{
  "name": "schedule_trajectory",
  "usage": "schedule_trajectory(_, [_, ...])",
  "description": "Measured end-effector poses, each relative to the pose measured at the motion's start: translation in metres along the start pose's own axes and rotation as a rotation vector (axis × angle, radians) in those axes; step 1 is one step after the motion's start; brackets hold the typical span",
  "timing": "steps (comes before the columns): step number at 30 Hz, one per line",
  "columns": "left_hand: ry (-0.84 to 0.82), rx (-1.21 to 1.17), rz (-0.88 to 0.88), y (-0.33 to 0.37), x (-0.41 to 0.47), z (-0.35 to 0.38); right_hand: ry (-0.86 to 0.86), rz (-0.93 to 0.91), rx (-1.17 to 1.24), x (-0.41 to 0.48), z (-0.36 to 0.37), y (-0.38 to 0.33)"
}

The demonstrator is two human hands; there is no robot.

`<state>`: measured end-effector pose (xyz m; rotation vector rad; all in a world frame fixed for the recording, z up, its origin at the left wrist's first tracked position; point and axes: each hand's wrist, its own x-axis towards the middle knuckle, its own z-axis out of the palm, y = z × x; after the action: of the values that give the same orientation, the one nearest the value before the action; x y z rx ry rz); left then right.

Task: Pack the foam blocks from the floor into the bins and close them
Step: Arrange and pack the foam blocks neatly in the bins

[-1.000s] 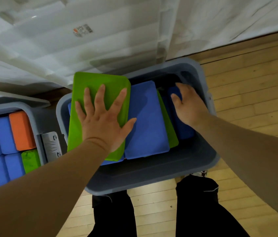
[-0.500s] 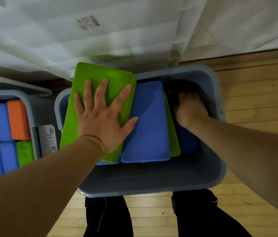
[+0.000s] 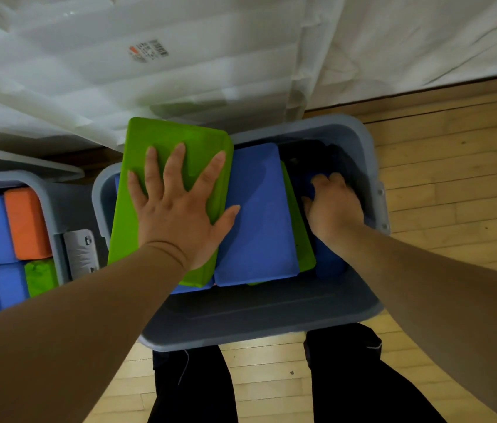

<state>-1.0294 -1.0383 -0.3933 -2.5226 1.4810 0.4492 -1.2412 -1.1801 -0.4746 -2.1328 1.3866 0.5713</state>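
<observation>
A grey bin [image 3: 259,322] stands on the wood floor in front of me. Foam blocks lean on edge inside it: a green block [image 3: 180,141] at the left, a large blue block [image 3: 259,215] beside it, a thin green one [image 3: 300,239] behind that. My left hand [image 3: 177,209] lies flat with spread fingers on the green block. At the bin's right end my right hand [image 3: 331,203] is down inside, fingers curled over the top of a dark blue block [image 3: 329,261].
A second grey bin [image 3: 49,209] at the left holds blue, orange and green blocks, with a grey latch [image 3: 81,254] on its side. Translucent white lids [image 3: 149,71] and a white sheet [image 3: 424,41] lie behind. My dark-trousered legs [image 3: 348,377] stand at the bin's near edge.
My right hand has pushed the dark blue block deeper into the bin's right end, and its fingers have curled over the block's top. My left hand stays flat on the green block.
</observation>
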Motion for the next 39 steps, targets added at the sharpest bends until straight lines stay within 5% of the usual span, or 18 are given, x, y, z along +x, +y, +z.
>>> schedule_trajectory(9, [-0.033,-0.02,-0.002,0.0,-0.007,0.0,0.024,0.074,-0.008,-0.012,-0.007,-0.004])
schedule_trajectory(19, [-0.033,-0.025,0.016,0.005,-0.024,0.006,0.191,0.131,0.095,-0.159,0.006,0.019])
schedule_trajectory(28, [-0.027,-0.02,0.016,0.005,-0.027,0.004,0.2,0.152,0.1,-0.125,-0.015,0.007])
schedule_trajectory(39, [-0.024,-0.019,0.016,0.006,-0.028,0.003,0.165,0.16,0.054,-0.182,0.012,0.038])
